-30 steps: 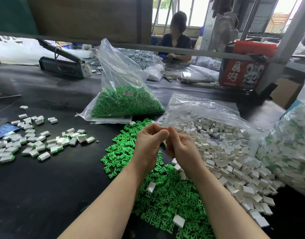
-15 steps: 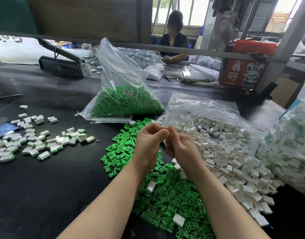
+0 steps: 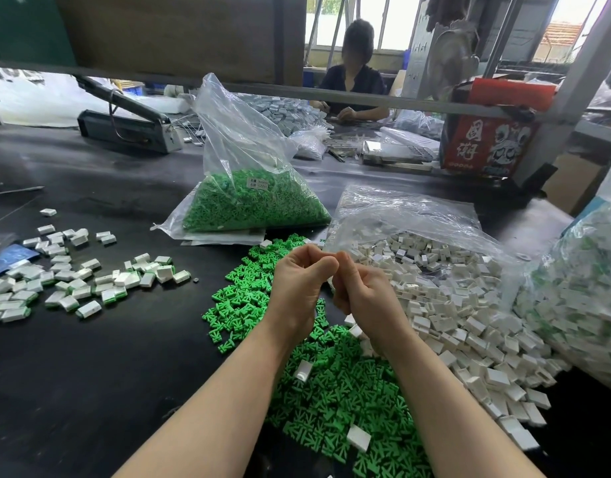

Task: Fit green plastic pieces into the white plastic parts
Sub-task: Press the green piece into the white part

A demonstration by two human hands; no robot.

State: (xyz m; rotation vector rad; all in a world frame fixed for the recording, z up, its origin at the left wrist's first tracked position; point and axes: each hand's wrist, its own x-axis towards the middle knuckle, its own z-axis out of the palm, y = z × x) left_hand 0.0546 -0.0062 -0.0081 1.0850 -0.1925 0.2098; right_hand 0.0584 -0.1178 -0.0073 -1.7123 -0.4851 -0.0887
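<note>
Nothing has moved; left hand (image 3: 302,284) and right hand (image 3: 362,294) curled together, contents hidden.

Small assembly workshop, bagged green pieces (image 3: 252,205), worker (image 3: 354,86) at shared black bench (image 3: 90,374)

Left hand (image 3: 299,288): bare, no glove, no ring.
Right hand (image 3: 368,296): bare, no glove.
Forearms: bare, unsleeved.
</note>
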